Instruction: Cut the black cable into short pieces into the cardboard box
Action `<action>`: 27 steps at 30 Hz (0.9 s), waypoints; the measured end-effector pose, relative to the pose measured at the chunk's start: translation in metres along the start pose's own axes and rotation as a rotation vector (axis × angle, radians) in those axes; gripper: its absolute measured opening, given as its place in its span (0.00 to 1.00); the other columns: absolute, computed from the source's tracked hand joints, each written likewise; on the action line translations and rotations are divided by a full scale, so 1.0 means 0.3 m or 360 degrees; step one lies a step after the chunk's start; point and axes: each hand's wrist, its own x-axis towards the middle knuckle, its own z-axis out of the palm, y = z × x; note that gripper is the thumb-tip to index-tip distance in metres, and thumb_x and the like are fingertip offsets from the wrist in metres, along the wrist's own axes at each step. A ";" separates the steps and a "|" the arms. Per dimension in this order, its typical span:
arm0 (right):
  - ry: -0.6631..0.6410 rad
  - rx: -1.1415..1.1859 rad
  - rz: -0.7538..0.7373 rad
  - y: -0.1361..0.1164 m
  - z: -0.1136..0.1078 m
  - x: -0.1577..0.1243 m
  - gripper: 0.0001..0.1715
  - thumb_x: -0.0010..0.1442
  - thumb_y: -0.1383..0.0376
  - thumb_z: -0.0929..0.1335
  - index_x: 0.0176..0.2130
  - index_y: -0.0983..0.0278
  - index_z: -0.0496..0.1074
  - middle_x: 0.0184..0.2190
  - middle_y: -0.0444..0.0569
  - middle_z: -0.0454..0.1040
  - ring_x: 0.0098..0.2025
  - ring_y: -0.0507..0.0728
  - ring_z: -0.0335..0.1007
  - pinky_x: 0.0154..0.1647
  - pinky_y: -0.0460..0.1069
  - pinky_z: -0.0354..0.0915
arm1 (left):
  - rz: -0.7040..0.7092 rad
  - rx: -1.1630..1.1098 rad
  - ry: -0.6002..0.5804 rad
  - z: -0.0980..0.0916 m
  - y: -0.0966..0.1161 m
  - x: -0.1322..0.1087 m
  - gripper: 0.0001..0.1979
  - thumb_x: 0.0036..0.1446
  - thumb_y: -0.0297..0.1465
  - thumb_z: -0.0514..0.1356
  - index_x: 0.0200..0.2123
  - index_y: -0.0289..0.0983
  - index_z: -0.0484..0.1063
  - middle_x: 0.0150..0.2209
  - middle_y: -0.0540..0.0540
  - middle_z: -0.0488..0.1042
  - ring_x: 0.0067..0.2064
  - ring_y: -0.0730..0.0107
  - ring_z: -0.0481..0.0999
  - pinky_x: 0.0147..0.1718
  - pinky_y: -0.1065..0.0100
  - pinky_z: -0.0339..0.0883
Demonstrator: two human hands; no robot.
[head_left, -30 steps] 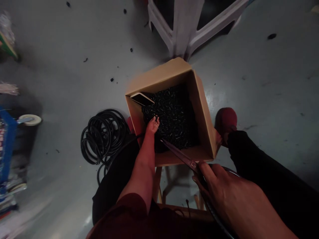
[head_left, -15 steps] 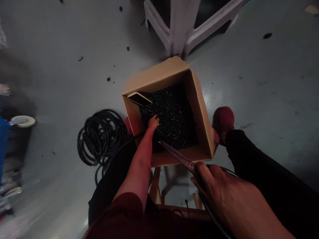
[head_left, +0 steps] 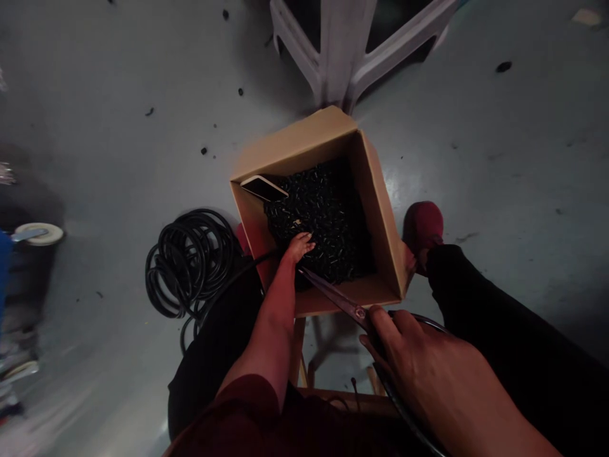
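My left hand reaches into an open cardboard box and pinches the end of a black tube that runs back to a coil on the floor. Just below this hand lie the blade tips of the scissors. My right hand grips the scissors' handles, near the box's front edge. The box holds a heap of small black cut pieces, and a phone leans in its left corner.
The box stands on a wooden stool between my knees. My red shoe is to its right. A white plastic stool stands behind the box. A tape roll and clutter lie at far left. Black scraps dot the grey floor.
My left hand drew back toward the near side of the box, close to the scissor tips. The scissors and my right hand shifted slightly left and up.
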 end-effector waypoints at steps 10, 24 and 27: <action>0.0035 0.0015 0.0022 -0.003 0.006 -0.002 0.13 0.53 0.70 0.63 0.40 0.63 0.69 0.20 0.44 0.65 0.14 0.53 0.62 0.18 0.46 0.40 | 0.0250 -0.0238 -0.0203 0.018 0.207 -0.003 0.13 0.47 0.26 0.58 0.39 0.38 0.68 0.38 0.48 0.74 0.40 0.72 0.75 0.46 0.63 0.67; -0.0025 0.0088 0.0009 0.067 -0.019 -0.040 0.17 0.57 0.69 0.60 0.47 0.65 0.65 0.22 0.43 0.64 0.16 0.49 0.61 0.14 0.44 0.47 | 0.0787 0.1133 0.0110 0.254 0.348 0.149 0.30 0.50 0.17 0.54 0.57 0.35 0.62 0.59 0.40 0.57 0.59 0.64 0.62 0.58 0.67 0.57; -0.0006 0.0089 0.0003 0.072 -0.019 -0.044 0.16 0.60 0.64 0.60 0.48 0.66 0.64 0.22 0.42 0.63 0.17 0.49 0.62 0.14 0.43 0.48 | 0.0777 0.1525 -0.0045 0.306 0.278 0.121 0.34 0.49 0.17 0.54 0.61 0.38 0.60 0.62 0.41 0.54 0.59 0.61 0.64 0.58 0.66 0.57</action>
